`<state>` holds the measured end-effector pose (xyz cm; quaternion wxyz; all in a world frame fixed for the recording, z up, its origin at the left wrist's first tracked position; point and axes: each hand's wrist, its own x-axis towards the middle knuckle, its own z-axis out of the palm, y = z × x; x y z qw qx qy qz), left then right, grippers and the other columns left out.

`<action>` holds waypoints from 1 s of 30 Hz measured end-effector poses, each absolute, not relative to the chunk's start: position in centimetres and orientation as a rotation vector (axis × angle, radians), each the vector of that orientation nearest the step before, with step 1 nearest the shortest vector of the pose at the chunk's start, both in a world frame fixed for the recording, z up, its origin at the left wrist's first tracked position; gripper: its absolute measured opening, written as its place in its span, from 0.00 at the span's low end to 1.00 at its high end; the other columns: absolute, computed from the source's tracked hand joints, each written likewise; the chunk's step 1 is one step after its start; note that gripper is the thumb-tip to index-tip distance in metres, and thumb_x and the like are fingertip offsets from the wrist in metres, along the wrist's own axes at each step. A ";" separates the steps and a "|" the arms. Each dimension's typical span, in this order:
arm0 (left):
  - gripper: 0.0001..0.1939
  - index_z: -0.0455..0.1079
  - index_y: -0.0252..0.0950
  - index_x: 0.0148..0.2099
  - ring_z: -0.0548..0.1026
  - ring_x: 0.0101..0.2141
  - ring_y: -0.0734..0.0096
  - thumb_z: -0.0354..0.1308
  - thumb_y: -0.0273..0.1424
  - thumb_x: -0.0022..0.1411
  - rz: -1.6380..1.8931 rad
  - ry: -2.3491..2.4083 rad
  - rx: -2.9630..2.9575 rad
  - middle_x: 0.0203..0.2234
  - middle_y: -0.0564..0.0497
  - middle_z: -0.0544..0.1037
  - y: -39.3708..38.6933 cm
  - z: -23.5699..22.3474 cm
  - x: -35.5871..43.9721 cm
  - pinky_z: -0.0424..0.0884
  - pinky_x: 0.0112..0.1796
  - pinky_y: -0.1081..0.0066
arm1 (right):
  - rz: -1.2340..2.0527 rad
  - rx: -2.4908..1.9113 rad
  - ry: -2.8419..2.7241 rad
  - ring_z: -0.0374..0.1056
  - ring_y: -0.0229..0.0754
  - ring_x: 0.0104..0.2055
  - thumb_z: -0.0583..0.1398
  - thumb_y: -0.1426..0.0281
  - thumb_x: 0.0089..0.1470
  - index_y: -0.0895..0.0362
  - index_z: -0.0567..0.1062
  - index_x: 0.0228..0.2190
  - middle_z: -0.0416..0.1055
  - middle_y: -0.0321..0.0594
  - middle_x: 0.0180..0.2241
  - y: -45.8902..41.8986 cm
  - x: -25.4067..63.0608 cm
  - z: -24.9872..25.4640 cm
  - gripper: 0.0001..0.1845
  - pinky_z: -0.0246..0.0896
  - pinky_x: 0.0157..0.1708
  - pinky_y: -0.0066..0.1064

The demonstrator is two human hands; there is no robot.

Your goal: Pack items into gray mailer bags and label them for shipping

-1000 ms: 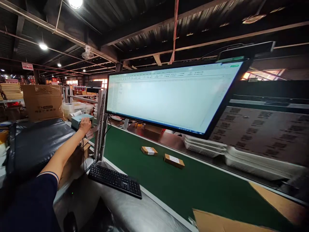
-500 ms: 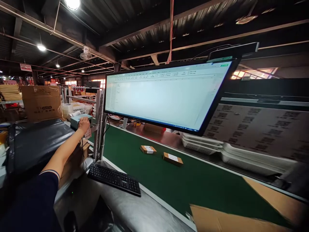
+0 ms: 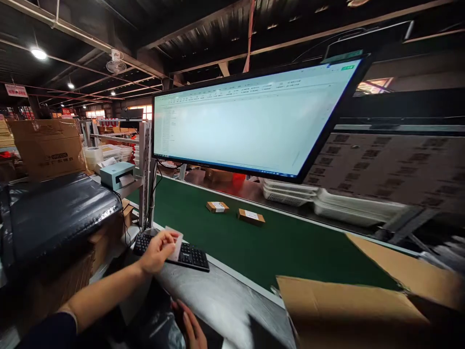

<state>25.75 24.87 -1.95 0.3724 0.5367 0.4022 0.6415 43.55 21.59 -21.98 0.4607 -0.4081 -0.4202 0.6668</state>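
A short, dark navy sleeve covers the upper left arm, its hem finished with a thin, pale band. Below it the forearm is bare, as are the left hand and the slightly blurred right hand, its long fingers slender.

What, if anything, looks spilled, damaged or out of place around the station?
Nothing stands out. The two small brown cardboard boxes lie apart on the flat green conveyor belt with no visible damage. The left hand holds a thin pale rectangular sheet by the black plastic keyboard. I see no spill.
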 end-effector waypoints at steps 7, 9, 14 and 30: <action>0.20 0.66 0.36 0.33 0.71 0.30 0.75 0.74 0.39 0.52 1.675 0.641 0.566 0.29 0.54 0.73 19.3 -9.7 29.9 0.69 0.35 0.74 | 1.621 -0.935 -0.276 0.77 0.46 0.39 0.80 0.55 0.26 0.48 0.83 0.30 0.82 0.36 0.35 20.6 41.6 -15.5 0.25 0.75 0.41 0.35; 0.20 0.66 0.36 0.32 0.74 0.34 0.72 0.74 0.37 0.48 1.657 0.657 0.518 0.32 0.52 0.76 18.0 -10.5 29.0 0.72 0.38 0.72 | 1.533 -0.926 -0.317 0.74 0.44 0.35 0.79 0.57 0.26 0.51 0.81 0.26 0.80 0.35 0.31 20.1 41.4 -14.2 0.23 0.72 0.39 0.34; 0.21 0.67 0.37 0.32 0.77 0.36 0.67 0.72 0.44 0.48 1.698 0.739 0.462 0.32 0.50 0.77 16.3 -12.2 26.6 0.75 0.37 0.69 | 1.381 -0.947 -0.633 0.69 0.42 0.34 0.76 0.54 0.39 0.55 0.78 0.24 0.76 0.36 0.28 18.7 41.4 -13.5 0.20 0.66 0.42 0.34; 0.23 0.67 0.38 0.44 0.78 0.31 0.69 0.71 0.34 0.47 1.078 1.211 0.753 0.37 0.48 0.80 14.7 -15.6 25.1 0.75 0.31 0.71 | 1.090 -1.317 -0.925 0.61 0.40 0.29 0.67 0.53 0.45 0.55 0.72 0.22 0.67 0.35 0.24 15.3 46.2 -15.6 0.19 0.59 0.32 0.33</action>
